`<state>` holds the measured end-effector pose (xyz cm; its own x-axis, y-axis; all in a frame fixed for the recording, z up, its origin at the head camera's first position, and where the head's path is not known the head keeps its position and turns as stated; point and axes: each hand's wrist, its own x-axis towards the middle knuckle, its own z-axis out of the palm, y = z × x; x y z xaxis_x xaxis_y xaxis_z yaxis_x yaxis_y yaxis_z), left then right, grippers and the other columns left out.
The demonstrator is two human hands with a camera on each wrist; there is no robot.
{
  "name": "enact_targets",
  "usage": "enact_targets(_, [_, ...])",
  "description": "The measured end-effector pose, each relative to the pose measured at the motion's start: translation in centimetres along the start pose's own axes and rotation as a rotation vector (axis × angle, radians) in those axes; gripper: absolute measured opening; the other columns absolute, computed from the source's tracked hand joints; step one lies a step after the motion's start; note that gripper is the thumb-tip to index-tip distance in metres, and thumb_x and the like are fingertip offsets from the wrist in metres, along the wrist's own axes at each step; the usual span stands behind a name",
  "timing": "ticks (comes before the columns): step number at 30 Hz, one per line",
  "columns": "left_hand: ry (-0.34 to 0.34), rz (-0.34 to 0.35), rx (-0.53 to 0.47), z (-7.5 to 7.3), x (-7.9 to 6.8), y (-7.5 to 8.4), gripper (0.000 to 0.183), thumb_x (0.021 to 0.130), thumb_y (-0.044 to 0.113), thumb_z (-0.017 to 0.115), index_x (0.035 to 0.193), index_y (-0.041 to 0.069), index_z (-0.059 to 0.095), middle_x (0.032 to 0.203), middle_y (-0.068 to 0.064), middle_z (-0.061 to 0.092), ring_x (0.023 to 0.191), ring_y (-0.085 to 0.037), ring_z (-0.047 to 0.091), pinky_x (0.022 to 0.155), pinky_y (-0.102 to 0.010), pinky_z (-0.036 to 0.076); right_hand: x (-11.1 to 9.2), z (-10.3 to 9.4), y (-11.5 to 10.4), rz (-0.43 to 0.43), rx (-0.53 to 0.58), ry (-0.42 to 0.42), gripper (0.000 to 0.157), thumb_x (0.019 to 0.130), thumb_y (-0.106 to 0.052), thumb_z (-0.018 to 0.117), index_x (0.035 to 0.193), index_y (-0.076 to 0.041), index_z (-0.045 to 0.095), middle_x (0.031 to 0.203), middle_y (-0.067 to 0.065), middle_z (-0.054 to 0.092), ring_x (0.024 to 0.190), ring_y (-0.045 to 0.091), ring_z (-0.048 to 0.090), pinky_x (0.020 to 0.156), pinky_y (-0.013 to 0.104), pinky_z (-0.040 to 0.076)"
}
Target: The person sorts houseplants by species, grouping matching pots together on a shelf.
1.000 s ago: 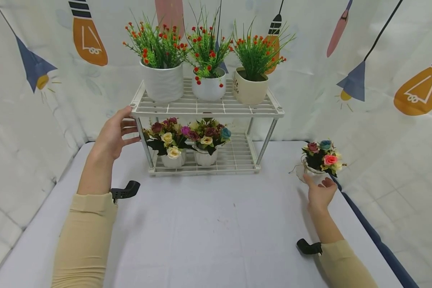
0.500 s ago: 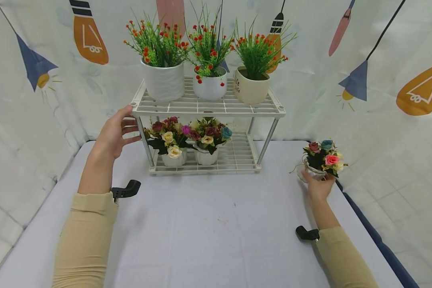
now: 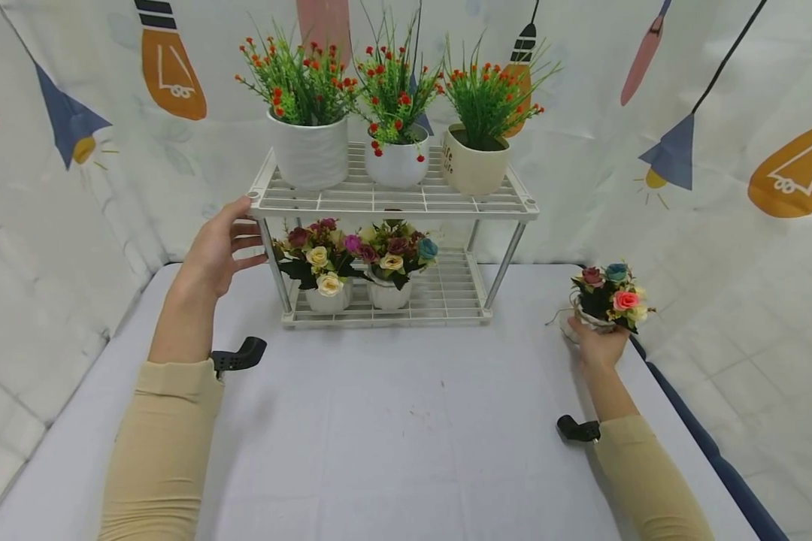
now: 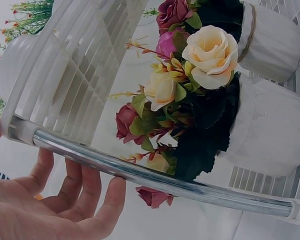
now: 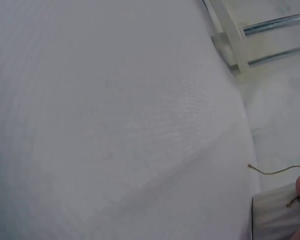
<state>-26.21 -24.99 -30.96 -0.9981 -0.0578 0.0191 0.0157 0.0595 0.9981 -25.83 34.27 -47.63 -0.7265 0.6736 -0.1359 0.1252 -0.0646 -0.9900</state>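
Observation:
At the left end of the two-tier white wire shelf (image 3: 386, 203), my left hand (image 3: 211, 252) grips the upper corner. Its thumb is on the corner and its fingers lie against the metal post (image 4: 140, 175). On the right, my right hand (image 3: 601, 352) holds a small white pot of artificial roses (image 3: 609, 297), thumb and fingers around the pot's near side. In the right wrist view only part of this pot (image 5: 275, 215), its twine and some fingertips show. On the lower tier stand two rose pots, the left one (image 3: 328, 298) and the middle one (image 3: 389, 294).
On the upper tier stand a large white pot (image 3: 310, 156), a smaller white pot (image 3: 395, 165) and a cream pot (image 3: 474, 169), all with red-flowered grass. A white cloth covers the table (image 3: 379, 421), whose right edge runs beside the right arm. A patterned curtain (image 3: 595, 165) hangs behind.
My right hand has moved slightly up to the rose pot on the right and closed its fingers around it. The left hand keeps its place on the shelf corner.

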Motion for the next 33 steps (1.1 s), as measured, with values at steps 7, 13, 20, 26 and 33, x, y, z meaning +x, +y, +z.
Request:
enact_targets(7, [0.001,-0.008,-0.015,0.0,0.0,0.1,0.051,0.101,0.067,0.046,0.126,0.023,0.053,0.127,-0.005,0.046,0.115,-0.019,0.047,0.109,-0.059,0.034,0.7,-0.3,-0.1,0.037,-0.105,-0.017,0.109,0.085,-0.01,0.086,0.163,-0.014,0.01,0.169,0.001,0.016,0.153,0.01,0.011,0.119,0.022,0.009])
enact_targets(13, [0.003,0.0,-0.009,0.0,0.0,0.1,0.049,0.102,0.066,0.045,0.126,0.024,0.054,0.126,-0.004,0.047,0.115,-0.019,0.047,0.109,-0.058,0.034,0.7,-0.3,-0.1,0.036,-0.145,-0.019,0.11,0.084,-0.016,0.087,0.163,-0.014,0.011,0.169,-0.001,0.019,0.152,0.008,0.014,0.12,0.021,0.008])
enact_targets(20, [0.009,0.003,-0.006,0.1,0.1,-0.2,0.05,0.102,0.066,0.044,0.126,0.024,0.054,0.128,-0.006,0.047,0.115,-0.019,0.048,0.108,-0.058,0.035,0.5,-0.4,0.0,-0.012,-0.201,0.019,0.115,0.081,-0.024,0.09,0.163,-0.011,0.011,0.168,0.001,0.02,0.152,0.01,0.015,0.119,0.02,0.01])
enact_targets(26, [0.013,0.009,0.0,0.1,0.2,-0.3,0.049,0.102,0.066,0.044,0.126,0.024,0.054,0.129,-0.006,0.047,0.116,-0.02,0.048,0.107,-0.058,0.035,0.4,-0.5,0.1,-0.004,-0.212,0.016,0.119,0.081,-0.033,0.09,0.163,-0.011,0.007,0.169,0.001,0.017,0.153,0.011,0.013,0.12,0.023,0.008])
enact_targets(33, [0.014,0.013,0.009,0.0,0.2,-0.3,0.05,0.102,0.066,0.043,0.126,0.024,0.054,0.128,-0.006,0.047,0.115,-0.019,0.047,0.106,-0.058,0.036,-1.0,-0.5,0.1,-0.064,-0.238,0.002,0.115,0.08,-0.029,0.091,0.163,-0.008,0.013,0.167,0.005,0.024,0.152,0.013,0.019,0.12,0.023,0.014])
